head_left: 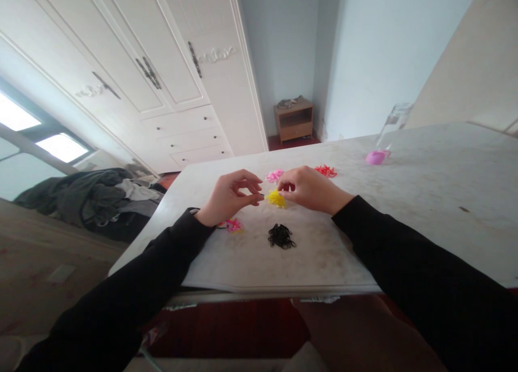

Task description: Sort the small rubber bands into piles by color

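My left hand is held just above the table, thumb and forefinger pinched together at the left of a yellow pile of small rubber bands. Something tiny shows at its fingertips, too small to name. My right hand is curled closed at the right side of the yellow pile, its fingertips at the bands; what is between them is hidden. A black pile of rubber bands lies nearer to me. Behind the hands are a pink pile and a red pile. A mixed-colour pile sits partly behind my left wrist.
The white table spans the middle and right. A clear glass bottle with a pink lower part stands at the back right. Dark clothes are heaped left of the table. A white wardrobe and a small wooden cabinet stand beyond.
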Demonstrator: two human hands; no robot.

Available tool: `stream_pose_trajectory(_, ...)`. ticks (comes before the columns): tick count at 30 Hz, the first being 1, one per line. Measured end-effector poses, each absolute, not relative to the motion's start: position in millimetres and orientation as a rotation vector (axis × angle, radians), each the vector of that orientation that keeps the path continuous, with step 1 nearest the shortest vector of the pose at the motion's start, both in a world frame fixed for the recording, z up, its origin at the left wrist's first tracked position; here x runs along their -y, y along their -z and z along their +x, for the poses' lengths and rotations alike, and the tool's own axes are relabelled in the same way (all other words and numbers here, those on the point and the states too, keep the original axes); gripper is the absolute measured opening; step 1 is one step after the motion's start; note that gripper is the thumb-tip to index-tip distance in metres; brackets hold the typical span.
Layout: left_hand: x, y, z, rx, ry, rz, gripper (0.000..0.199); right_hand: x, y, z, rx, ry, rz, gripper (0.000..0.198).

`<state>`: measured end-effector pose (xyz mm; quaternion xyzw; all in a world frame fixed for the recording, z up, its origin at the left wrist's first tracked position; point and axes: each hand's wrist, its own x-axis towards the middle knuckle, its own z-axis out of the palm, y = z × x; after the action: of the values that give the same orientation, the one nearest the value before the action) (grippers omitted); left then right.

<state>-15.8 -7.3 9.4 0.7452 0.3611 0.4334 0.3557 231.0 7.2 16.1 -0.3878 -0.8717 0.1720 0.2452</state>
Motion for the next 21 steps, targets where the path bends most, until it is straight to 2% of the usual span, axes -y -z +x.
stream_pose_trajectory(10, 7, -6, -18, -0.931, -1.078, 1.923, 0.033, -1, -16, 225, 2.359, -0.533, -0.722, 0.010)
stream_pose_trajectory(21, 9, -5, -16, -0.884, -1.058, 1.922, 0.034, 2, -19, 223, 2.343, -0.585, -0.605, 0.015)
